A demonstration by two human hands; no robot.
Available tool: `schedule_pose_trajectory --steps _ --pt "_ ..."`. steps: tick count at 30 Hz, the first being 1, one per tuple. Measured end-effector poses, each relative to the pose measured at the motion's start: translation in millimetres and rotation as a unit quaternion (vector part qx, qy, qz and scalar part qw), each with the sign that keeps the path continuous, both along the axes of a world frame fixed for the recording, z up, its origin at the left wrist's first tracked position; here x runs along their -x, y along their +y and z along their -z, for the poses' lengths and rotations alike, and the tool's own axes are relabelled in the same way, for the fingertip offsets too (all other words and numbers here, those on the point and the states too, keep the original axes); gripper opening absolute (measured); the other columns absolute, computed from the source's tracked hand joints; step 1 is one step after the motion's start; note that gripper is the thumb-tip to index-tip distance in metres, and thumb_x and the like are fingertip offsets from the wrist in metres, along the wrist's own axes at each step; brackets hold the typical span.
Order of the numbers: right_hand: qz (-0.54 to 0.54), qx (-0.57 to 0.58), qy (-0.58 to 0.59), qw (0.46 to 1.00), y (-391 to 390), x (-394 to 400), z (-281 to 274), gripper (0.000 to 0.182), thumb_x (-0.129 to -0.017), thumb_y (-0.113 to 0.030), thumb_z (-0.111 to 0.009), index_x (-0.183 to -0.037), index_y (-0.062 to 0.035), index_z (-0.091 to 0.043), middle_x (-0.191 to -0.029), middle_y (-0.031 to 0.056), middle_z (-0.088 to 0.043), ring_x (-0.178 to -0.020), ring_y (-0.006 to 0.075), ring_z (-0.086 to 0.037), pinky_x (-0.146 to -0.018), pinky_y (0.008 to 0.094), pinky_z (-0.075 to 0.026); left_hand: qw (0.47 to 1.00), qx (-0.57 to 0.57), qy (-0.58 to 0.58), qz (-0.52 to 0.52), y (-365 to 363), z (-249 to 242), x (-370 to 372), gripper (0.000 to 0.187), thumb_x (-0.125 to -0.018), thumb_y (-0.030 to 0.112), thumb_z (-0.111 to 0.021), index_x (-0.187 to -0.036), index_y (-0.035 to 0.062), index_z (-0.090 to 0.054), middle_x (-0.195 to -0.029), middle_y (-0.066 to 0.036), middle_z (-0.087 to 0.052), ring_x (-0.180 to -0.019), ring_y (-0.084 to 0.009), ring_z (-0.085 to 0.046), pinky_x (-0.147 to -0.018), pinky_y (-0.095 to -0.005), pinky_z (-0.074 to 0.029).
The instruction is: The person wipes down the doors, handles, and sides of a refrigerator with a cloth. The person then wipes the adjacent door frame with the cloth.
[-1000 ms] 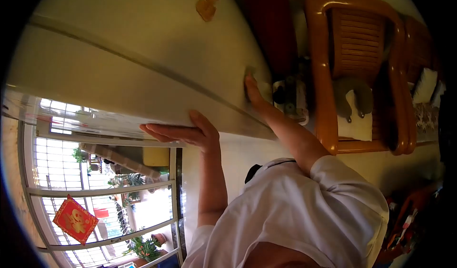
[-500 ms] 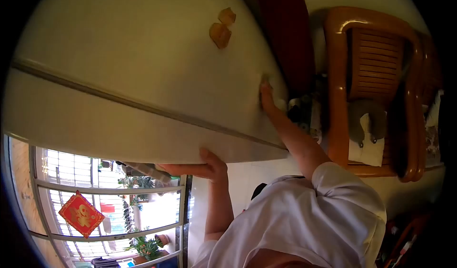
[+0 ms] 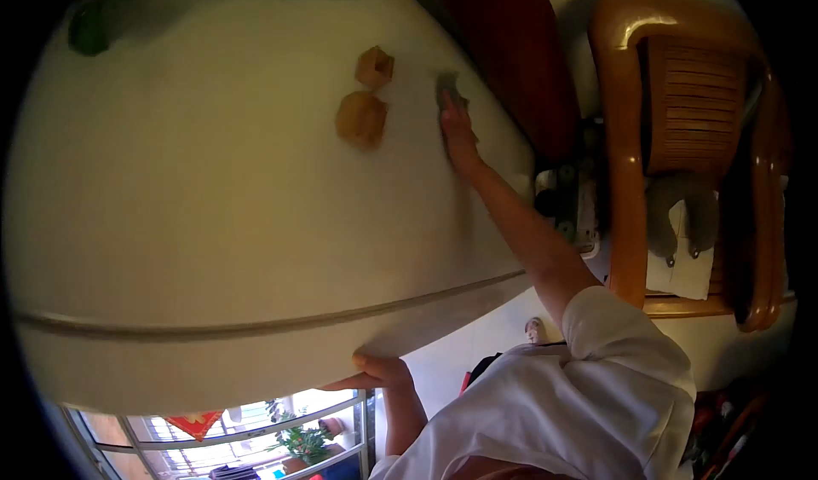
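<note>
**Cloth pressed flat on a cream panel, other hand hooked on its edge**

The view is turned on its side, so the big cream panel (image 3: pixel 213 224) fills the left and middle of the picture, with a thin grey seam (image 3: pixel 256 325) curving across its lower part.

One hand (image 3: pixel 457 135), at the end of the long bare arm running up from the white sleeve (image 3: pixel 626 356), lies flat with fingers stretched out, pressing a small grey-green cloth (image 3: pixel 449 88) against the panel near its right edge. Only the top of the cloth shows above the fingertips. Because the picture is rotated, I cannot tell for certain which of the person's hands this is.

The other hand (image 3: pixel 381 373) sits at the panel's lower edge, low in the frame, fingers curled under the rim and thumb on top, gripping the edge itself.

Just left of the cloth, two orange-brown stickers (image 3: pixel 365 105) sit on the panel, a smaller one above a larger one, apart from the hand.

To the right of the panel runs a dark red strip (image 3: pixel 503 45), and beyond it an orange wooden chair (image 3: pixel 682 88) with a slatted back. A grey neck pillow (image 3: pixel 682 203) rests on a white sheet by the chair. At the bottom left, a window (image 3: pixel 256 446) shows green plants outside.
</note>
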State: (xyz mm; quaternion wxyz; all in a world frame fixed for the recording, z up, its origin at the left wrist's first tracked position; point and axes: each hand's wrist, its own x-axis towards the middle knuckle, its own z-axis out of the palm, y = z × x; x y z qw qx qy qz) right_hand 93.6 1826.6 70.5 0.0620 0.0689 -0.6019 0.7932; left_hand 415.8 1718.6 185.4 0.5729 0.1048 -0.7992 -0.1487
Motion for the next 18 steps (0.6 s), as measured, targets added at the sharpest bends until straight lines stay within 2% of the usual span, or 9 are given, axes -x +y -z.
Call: schedule_pose_trajectory --steps 2,5,7,10,11,13,14,16,18 --pt "0.012 0.069 -0.162 0.984 -5 10 61 0.053 -0.100 -0.027 -0.027 -0.150 -0.0151 -0.018 -0.155 0.0133 -0.015 -0.142 0.0306 -0.015 -0.116 0.0388 -0.015 0.990 -0.108 0.042 0.079 9 0 1 0.074 -0.092 0.039 -0.046 -0.140 -0.0032 -0.008 -0.131 -0.023 -0.031 -0.114 -0.0317 -0.043 -0.090 -0.0470 -0.041" --pt "0.038 0.101 -0.346 0.932 -9 -7 123 0.061 -0.099 -0.048 -0.031 -0.150 -0.0171 -0.019 -0.155 0.0124 -0.013 -0.141 0.0277 -0.015 -0.115 0.0402 -0.015 0.999 -0.027 0.017 -0.011 3 -5 -6 0.073 -0.092 0.039 -0.046 -0.140 -0.0027 -0.009 -0.131 -0.023 -0.034 -0.112 -0.0316 -0.045 -0.087 -0.0458 -0.045" --pt "0.002 0.071 -0.364 0.929 -11 -9 151 0.055 -0.100 -0.032 -0.027 -0.150 -0.0106 -0.018 -0.154 0.0148 -0.016 -0.141 0.0297 -0.020 -0.115 0.0384 -0.018 0.990 0.031 -0.019 -0.137 -11 3 -17 0.071 -0.092 0.039 -0.046 -0.140 -0.0002 -0.010 -0.131 -0.024 -0.034 -0.112 -0.0321 -0.046 -0.087 -0.0465 -0.047" --pt "0.063 0.110 -0.160 0.979 -18 11 96 0.054 -0.095 -0.027 -0.039 -0.144 -0.0065 -0.030 -0.147 0.0211 -0.030 -0.132 0.0385 -0.034 -0.109 0.0437 -0.028 0.981 0.047 -0.039 -0.186 -29 11 -38 0.072 -0.092 0.040 -0.046 -0.140 0.0002 -0.011 -0.131 -0.024 -0.034 -0.112 -0.0320 -0.046 -0.087 -0.0465 -0.047" --pt "0.103 -0.054 -0.023 0.993 -12 17 64 0.053 -0.093 -0.027 -0.042 -0.141 -0.0069 -0.034 -0.145 0.0236 -0.032 -0.130 0.0418 -0.035 -0.108 0.0464 -0.029 0.981 0.046 -0.043 -0.186 -32 12 -43 0.072 -0.092 0.040 -0.047 -0.140 0.0003 -0.011 -0.131 -0.024 -0.035 -0.112 -0.0320 -0.046 -0.087 -0.0465 -0.047" --pt "0.110 -0.132 0.024 0.985 -8 27 12 0.052 -0.094 -0.028 -0.041 -0.143 -0.0133 -0.033 -0.147 0.0222 -0.030 -0.132 0.0414 -0.032 -0.108 0.0513 -0.027 0.980 0.042 -0.050 -0.187 -38 13 -51 0.072 -0.092 0.040 -0.047 -0.140 0.0006 -0.011 -0.131 -0.024 -0.035 -0.112 -0.0319 -0.046 -0.087 -0.0465 -0.047" --pt "0.109 -0.130 0.019 0.985 -8 35 18 0.052 -0.094 -0.028 -0.041 -0.143 -0.0133 -0.033 -0.147 0.0222 -0.030 -0.132 0.0414 -0.032 -0.108 0.0513 -0.027 0.980 0.042 -0.054 -0.186 -38 16 -53 0.072 -0.091 0.040 -0.047 -0.140 0.0007 -0.011 -0.131 -0.024 -0.035 -0.112 -0.0319 -0.046 -0.087 -0.0466 -0.047" --pt "0.079 -0.136 0.031 0.987 -10 59 32 0.055 -0.099 -0.048 -0.025 -0.148 -0.0224 -0.026 -0.153 0.0184 -0.019 -0.141 0.0353 -0.015 -0.115 0.0419 -0.015 0.980 0.046 -0.057 -0.186 -40 18 -56 0.073 -0.091 0.040 -0.048 -0.140 0.0010 -0.011 -0.130 -0.024 -0.035 -0.112 -0.0319 -0.046 -0.087 -0.0466 -0.047" --pt "0.093 -0.123 0.013 0.988 -8 71 73 0.053 -0.100 -0.043 -0.025 -0.148 -0.0205 -0.026 -0.152 0.0194 -0.021 -0.140 0.0357 -0.019 -0.115 0.0415 -0.016 0.979 0.050 -0.065 -0.186 -42 17 -56 0.073 -0.091 0.041 -0.048 -0.140 0.0012 -0.011 -0.130 -0.024 -0.035 -0.112 -0.0318 -0.045 -0.087 -0.0466 -0.047"
